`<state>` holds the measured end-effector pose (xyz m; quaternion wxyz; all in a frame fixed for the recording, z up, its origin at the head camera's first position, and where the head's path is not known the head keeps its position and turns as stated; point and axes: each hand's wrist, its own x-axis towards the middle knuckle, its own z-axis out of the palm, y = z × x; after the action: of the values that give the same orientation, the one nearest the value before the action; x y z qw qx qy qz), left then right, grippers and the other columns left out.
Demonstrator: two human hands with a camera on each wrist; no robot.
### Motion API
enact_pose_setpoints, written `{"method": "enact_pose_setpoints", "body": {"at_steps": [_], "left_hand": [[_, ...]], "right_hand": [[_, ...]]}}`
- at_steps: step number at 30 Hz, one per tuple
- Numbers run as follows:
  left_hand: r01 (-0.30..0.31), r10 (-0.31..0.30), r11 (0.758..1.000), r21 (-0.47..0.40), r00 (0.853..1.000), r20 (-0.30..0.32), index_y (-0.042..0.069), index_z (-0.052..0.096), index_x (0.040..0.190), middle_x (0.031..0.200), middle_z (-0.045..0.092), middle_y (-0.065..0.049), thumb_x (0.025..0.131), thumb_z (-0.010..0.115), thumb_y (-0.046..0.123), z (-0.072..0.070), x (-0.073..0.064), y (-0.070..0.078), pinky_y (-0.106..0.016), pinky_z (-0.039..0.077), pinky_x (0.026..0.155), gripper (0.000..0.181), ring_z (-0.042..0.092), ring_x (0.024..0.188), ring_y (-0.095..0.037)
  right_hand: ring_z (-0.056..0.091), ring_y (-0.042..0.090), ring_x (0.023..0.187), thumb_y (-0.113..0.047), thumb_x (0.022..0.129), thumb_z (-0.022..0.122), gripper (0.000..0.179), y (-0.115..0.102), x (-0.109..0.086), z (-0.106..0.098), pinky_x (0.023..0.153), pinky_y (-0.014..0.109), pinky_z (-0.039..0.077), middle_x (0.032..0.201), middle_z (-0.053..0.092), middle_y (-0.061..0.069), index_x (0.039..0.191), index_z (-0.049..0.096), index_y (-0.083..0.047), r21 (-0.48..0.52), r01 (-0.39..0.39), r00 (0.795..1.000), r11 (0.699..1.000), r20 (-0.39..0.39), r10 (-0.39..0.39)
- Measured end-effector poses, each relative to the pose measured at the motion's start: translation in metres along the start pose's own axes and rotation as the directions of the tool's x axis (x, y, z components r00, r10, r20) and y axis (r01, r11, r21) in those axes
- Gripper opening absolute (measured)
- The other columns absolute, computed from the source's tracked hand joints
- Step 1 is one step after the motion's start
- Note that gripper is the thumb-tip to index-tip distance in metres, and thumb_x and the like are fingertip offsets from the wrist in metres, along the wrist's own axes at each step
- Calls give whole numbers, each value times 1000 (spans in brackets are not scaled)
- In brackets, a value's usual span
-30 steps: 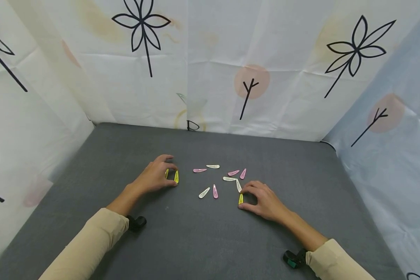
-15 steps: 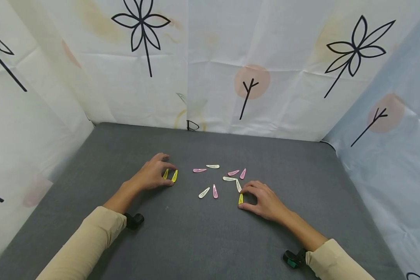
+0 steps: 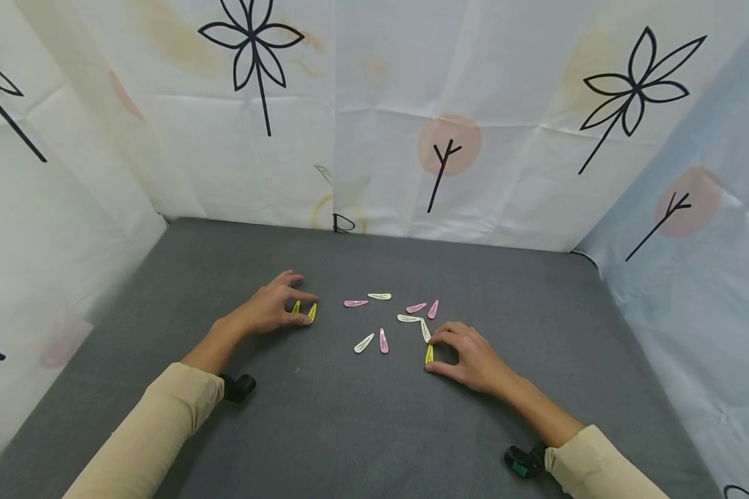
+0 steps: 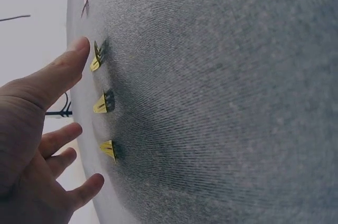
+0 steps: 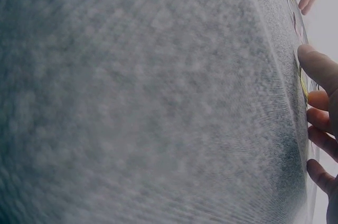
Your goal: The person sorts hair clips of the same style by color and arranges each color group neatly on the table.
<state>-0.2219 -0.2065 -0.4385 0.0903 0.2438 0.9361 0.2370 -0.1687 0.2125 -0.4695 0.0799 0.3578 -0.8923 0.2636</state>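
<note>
One yellow clip point(image 3: 429, 355) lay on the bench point(image 3: 349, 423), pinched end-to-end by your right hand point(image 3: 472, 358); your left hand point(image 3: 267, 310) bracketed a second clip point(image 3: 313, 312), grip unclear. Both seemed light, stiff, slick, best held by their long edges.

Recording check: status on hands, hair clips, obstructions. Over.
Right hand pinches yellow clip end to end. Left hand at another yellow clip, contact unclear. White clip close to right hand.

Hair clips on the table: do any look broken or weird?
No damage shows. Only two white clips by the right hand look odd: they seem to meet in a bent corner.
</note>
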Motion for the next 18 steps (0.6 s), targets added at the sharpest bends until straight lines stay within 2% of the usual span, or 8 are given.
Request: {"method": "enact_pose_setpoints", "body": {"at_steps": [12, 18], "left_hand": [[2, -1, 999, 42, 999, -33, 9, 71, 130, 149, 43, -32, 83, 85, 30, 3, -3, -2, -72, 31, 104, 53, 28, 144, -51], [-31, 32, 999, 31, 999, -29, 12, 71, 130, 149, 43, -31, 87, 82, 27, 2, 0, -4, -71, 32, 103, 47, 31, 143, -49]], "right_hand": [[61, 21, 112, -35, 79, 88, 39, -3, 1, -2, 95, 51, 47, 113, 66, -1, 108, 74, -13, -4, -39, 999, 999, 35, 39], [61, 22, 110, -34, 79, 88, 38, -2, 1, -2, 94, 52, 48, 112, 66, 0, 107, 74, -12, -10, -33, 999, 999, 28, 33]]}}
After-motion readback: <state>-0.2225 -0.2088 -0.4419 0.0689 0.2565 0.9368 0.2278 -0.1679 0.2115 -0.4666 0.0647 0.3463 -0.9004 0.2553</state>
